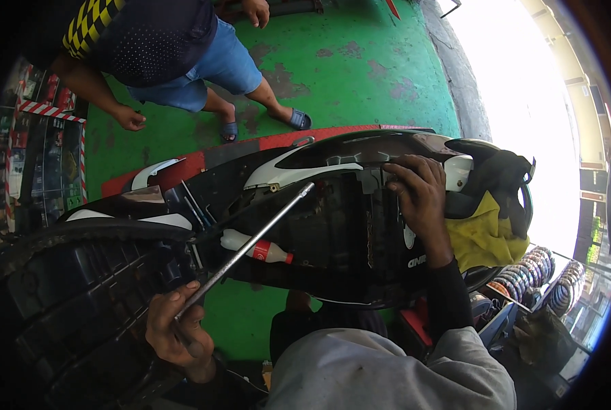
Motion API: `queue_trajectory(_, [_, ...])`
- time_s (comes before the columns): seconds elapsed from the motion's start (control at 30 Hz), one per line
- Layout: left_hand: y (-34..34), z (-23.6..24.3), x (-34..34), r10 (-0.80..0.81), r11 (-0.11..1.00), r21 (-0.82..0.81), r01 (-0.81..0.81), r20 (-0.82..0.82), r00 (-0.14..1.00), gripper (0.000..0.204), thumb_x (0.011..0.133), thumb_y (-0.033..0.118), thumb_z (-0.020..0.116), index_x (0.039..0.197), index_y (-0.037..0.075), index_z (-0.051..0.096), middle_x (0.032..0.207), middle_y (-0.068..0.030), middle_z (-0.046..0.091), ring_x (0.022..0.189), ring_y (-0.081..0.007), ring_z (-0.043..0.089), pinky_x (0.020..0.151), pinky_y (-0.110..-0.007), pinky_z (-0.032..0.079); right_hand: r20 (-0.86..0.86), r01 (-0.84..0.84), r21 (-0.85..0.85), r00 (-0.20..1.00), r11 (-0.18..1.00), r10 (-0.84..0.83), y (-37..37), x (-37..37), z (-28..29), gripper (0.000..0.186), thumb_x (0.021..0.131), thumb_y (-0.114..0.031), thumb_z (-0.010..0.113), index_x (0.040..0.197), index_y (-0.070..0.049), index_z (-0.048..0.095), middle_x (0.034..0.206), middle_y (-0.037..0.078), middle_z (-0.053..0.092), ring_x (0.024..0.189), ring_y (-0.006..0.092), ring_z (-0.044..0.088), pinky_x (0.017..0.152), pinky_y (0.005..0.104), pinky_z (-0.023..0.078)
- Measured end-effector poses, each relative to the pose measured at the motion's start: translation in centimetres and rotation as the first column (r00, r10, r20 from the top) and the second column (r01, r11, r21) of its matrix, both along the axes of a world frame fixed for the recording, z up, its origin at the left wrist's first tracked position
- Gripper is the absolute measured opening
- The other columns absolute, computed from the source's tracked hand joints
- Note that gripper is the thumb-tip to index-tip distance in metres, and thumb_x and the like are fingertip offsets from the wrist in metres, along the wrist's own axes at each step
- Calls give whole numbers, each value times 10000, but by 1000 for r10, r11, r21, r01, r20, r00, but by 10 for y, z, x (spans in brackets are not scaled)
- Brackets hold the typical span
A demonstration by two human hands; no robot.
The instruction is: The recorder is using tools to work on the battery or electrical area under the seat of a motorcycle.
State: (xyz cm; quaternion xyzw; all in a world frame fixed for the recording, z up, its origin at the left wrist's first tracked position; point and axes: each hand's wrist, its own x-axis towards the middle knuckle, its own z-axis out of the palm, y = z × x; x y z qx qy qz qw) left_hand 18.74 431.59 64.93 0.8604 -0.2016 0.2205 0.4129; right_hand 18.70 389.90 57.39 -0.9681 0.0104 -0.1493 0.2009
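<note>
My left hand is closed round the lower end of a long silver socket wrench. Its shaft slants up and to the right, and the socket end is over the opened scooter body, near the edge of the far black and white side panel. My right hand lies on the bodywork by that panel, its bent fingers over the edge and the thumb apart on the near side. Whether anything small is under the fingertips is hidden. A bottle with a red label and red cap lies beneath the wrench shaft.
At the left stands a large black ribbed seat underside. A yellow cloth hangs beside my right wrist. Beyond the scooter, a person in blue shorts stands on the green floor. Several coiled items sit at the right.
</note>
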Motion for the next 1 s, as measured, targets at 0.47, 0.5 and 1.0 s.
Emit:
queue_trajectory(0.47, [-6, 12, 25, -132, 988, 79, 136, -60, 989, 321, 1009, 177, 677, 1254, -13, 594, 959, -190, 745, 797, -228, 661, 664, -299, 547, 69, 74, -31, 995, 997, -72, 2, -2, -19, 254, 794, -144, 778, 1043, -191, 793, 1106, 24, 688, 1138, 274, 613, 1051, 465, 413])
queue_trajectory(0.5, [-8, 11, 28, -131, 987, 84, 136, -65, 989, 321, 1009, 177, 677, 1254, -13, 594, 959, -190, 745, 797, -228, 661, 664, -299, 547, 110, 90, -34, 990, 995, -86, 2, -3, -21, 256, 791, -150, 782, 1043, -189, 792, 1099, 24, 685, 1144, 274, 612, 1053, 470, 416])
queue_trajectory(1.0, [-60, 54, 91, -379, 896, 260, 359, 33, 925, 302, 961, 252, 735, 1156, 44, 634, 820, -126, 772, 640, -165, 700, 517, -262, 365, 225, 135, -128, 969, 983, -103, 4, -1, -31, 235, 790, -177, 775, 1019, -231, 772, 1082, -9, 670, 1118, 252, 620, 1030, 479, 431])
